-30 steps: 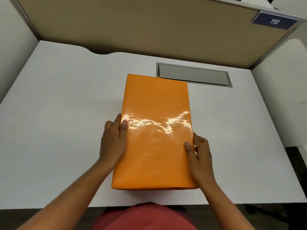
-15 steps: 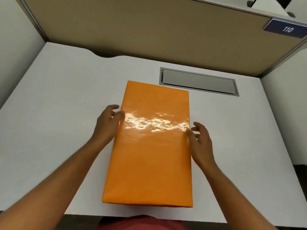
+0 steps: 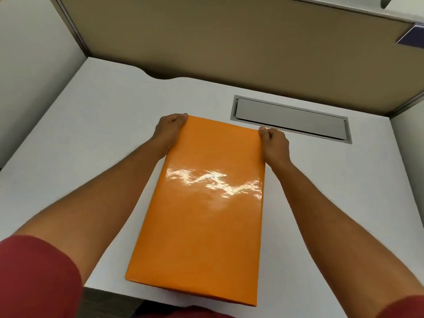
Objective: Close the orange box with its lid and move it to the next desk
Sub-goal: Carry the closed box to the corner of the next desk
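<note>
Head view — both hands' fingers clamped on the orange box (image 3: 206,203) far corners, grey cable hatch (image 3: 291,119) just beyond.

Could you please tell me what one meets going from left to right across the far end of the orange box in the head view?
left hand → orange box → right hand → grey cable tray

The box (image 3: 204,210) is a glossy orange oblong, shut under its lid (image 3: 213,157), with a bright glare band across the top. It lies lengthwise from 6 to 12 o'clock, near end overhanging the counter's (image 3: 68,157) front edge.
</note>
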The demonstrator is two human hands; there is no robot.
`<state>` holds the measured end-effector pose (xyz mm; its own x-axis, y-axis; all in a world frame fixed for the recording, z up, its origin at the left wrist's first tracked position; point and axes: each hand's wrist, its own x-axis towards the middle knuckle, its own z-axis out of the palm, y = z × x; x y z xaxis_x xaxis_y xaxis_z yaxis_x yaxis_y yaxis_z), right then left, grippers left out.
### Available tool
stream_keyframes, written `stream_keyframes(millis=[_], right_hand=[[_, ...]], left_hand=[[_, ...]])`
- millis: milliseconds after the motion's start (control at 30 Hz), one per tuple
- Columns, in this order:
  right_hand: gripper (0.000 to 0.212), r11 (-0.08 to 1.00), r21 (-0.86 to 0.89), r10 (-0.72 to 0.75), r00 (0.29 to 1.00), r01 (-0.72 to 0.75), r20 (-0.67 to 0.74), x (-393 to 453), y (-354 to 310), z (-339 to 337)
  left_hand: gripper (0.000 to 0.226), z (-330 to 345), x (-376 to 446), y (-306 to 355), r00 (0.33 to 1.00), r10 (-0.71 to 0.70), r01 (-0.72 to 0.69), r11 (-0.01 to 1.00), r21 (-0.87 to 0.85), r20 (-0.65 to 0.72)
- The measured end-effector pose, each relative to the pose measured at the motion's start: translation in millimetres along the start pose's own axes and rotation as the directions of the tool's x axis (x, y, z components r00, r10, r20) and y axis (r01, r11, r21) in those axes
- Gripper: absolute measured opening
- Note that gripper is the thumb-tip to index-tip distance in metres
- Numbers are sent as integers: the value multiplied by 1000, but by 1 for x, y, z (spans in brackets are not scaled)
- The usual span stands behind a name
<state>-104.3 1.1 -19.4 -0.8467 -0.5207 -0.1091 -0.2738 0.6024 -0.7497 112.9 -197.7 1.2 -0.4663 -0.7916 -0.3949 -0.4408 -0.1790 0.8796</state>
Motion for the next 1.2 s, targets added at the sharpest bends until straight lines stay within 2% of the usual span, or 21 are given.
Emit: stream_keyframes(millis=[133,267,400,467,533,633,700,767,833,967,1200], right_hand=[[43,1000,13,20,999,-19,-34,-1,0,3],[46,1000,0,26,999,-26,-46,-13,-8,-1],[63,996,2,86,995,-86,45,-41,-12,-21],[72,980,98,158,978,-172,137,-76,-5,-34],[78,953,148,225,946,-263,231,-127,5,-41],[74,922,152,304,910,-356,283,-207,18,-31],[68,915,133,339,905,-381,257,-246,23,-20],[65,926,75,352,916,-371,191,-271,26,-12],[65,936,34,344,929,-352,134,-282,27,-6],[67,955,-45,294,956,-294,2,-298,19,7],[76,963,-96,249,967,-253,-55,-294,19,5]], left_hand=[[54,5,-1,-3,999,36,-35,999,28,-38],[56,4,-10,0,986,121,-105,986,130,-117],[71,-11,-34,-3,987,148,-129,958,254,-55],[85,-26,-62,-16,994,101,-108,965,241,41],[102,-41,-98,-36,993,0,-28,972,232,122],[112,-56,-153,-65,959,-153,111,977,180,238],[100,-57,-181,-82,935,-169,148,985,91,311],[92,-53,-199,-96,941,-153,148,988,40,302],[93,-47,-206,-104,967,-132,121,991,60,217],[100,-52,-208,-114,986,-35,3,982,190,164],[94,-41,-211,-119,996,8,-30,970,241,90]])
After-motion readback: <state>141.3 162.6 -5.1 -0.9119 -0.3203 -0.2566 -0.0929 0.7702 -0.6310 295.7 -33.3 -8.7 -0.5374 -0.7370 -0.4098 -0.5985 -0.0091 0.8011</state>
